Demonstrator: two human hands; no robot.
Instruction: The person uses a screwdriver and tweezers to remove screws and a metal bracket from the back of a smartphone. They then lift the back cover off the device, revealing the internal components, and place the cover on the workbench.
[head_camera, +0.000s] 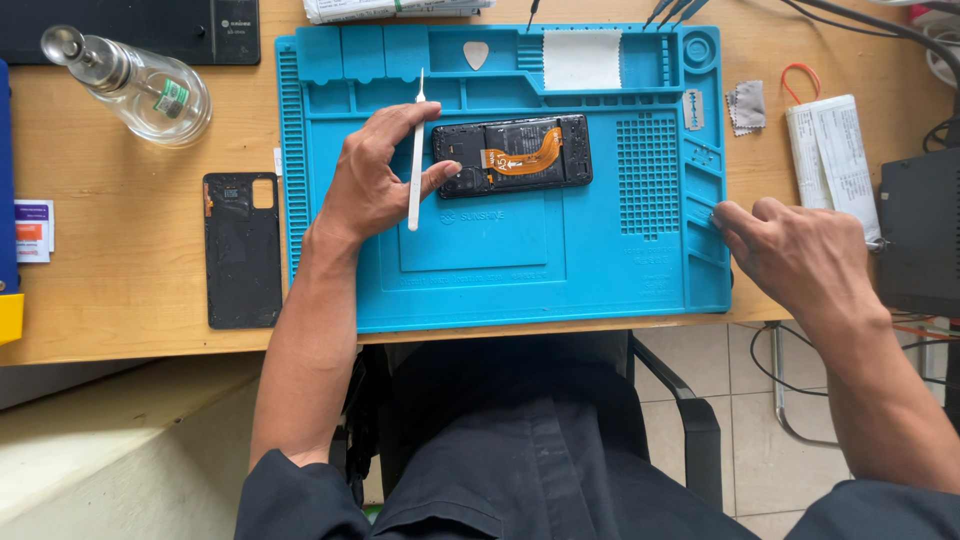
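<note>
Nearest the person, the right hand (800, 250) rests at the right edge of the blue silicone repair mat (500, 285), fingers curled with the tips pinched at one of the mat's small side compartments. Whether they hold a small part there, I cannot tell.

Further in, the left hand (375, 180) grips a slim white plastic pry tool (416, 160) loosely between the fingers, the tool standing nearly upright across the palm, while the thumb presses down on the left end of the opened black smartphone (512, 155). The phone lies face down in the middle of the mat, its back removed, with an orange flex cable (520, 158) running over the battery.

To do this well, I would judge that the thumb should keep the phone pinned flat, and the pry tool should work beside the flex cable, not under it, with light force.

On the wooden worktop (130, 300) left of the mat lies the black back cover (243, 250). Beyond it a clear glass bottle with a metal pump top (140, 85) lies on its side.
</note>
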